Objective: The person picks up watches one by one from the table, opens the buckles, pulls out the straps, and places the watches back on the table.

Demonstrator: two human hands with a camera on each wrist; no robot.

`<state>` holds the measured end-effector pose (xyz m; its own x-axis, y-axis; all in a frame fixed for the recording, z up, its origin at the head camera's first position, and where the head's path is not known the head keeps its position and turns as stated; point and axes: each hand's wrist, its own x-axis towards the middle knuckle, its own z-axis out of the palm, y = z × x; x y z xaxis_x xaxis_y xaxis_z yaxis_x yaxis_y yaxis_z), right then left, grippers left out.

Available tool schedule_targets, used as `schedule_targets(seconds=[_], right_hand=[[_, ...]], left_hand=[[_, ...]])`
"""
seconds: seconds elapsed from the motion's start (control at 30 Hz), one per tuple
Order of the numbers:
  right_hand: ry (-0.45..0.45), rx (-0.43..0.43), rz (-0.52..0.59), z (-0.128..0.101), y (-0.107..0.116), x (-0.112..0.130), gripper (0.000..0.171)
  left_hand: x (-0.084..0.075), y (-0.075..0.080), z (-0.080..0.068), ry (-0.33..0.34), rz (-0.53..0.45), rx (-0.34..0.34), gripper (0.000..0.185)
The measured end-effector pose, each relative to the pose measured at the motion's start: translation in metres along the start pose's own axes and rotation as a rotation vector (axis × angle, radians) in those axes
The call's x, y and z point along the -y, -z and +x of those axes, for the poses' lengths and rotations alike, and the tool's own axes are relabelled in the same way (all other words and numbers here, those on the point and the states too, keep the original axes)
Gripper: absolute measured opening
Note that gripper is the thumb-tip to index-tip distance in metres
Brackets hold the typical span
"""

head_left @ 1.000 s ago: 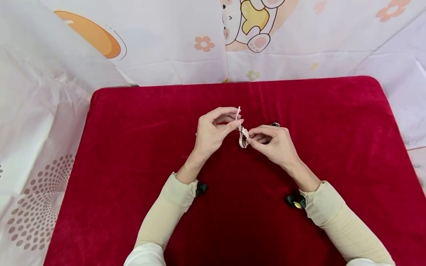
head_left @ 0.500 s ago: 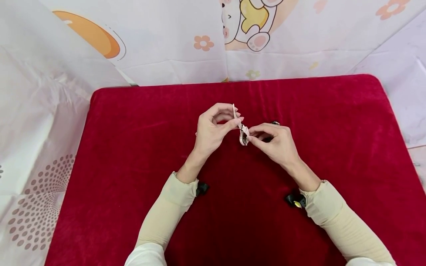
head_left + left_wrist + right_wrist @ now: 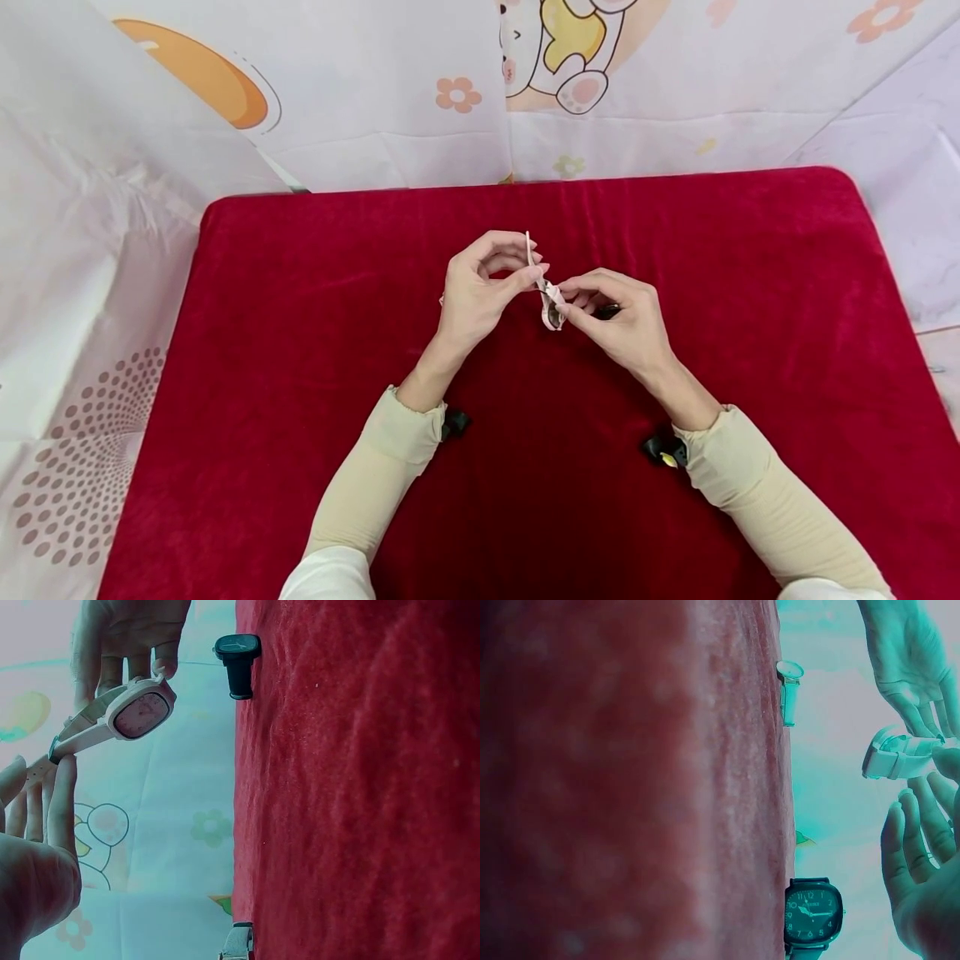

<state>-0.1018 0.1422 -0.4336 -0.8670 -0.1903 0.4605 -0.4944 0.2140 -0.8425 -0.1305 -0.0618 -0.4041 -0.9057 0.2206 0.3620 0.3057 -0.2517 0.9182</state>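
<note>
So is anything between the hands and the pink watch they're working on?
Nothing visible. Both hands already hold the pink watch above the red cloth: the left hand pinches its strap, the right hand grips the case. A black watch lies apart on the cloth.

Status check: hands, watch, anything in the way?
Left hand pinches the strap. Right hand pinches the pink watch, held above the red mat. Black watch lies on the mat, apart. Nothing in the way.
</note>
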Motion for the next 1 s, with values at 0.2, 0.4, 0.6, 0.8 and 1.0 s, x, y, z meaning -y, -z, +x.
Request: schedule_targets(seconds=[0.2,0.4,0.6,0.8,1.0], right_hand=[[-0.005,-0.014,-0.015,0.002,-0.002,0.007,0.02],[0.014,-0.025,-0.029,0.01,-0.004,0.036,0.015],[0.022,-0.015,-0.032,0.012,-0.004,0.039,0.015],[0.045,-0.017,-0.026,0.013,-0.004,0.037,0.015],[0.051,-0.009,-0.016,0.015,-0.005,0.037,0.015]], left_hand=[[-0.001,-0.002,0.0,0.008,0.004,0.004,0.03],[-0.001,-0.002,0.0,0.015,0.008,0.009,0.029],[-0.001,-0.002,0.0,0.012,0.014,0.011,0.029],[0.0,-0.002,0.0,0.03,0.0,0.02,0.029],[0.001,-0.001,0.0,0.038,0.009,0.014,0.029]])
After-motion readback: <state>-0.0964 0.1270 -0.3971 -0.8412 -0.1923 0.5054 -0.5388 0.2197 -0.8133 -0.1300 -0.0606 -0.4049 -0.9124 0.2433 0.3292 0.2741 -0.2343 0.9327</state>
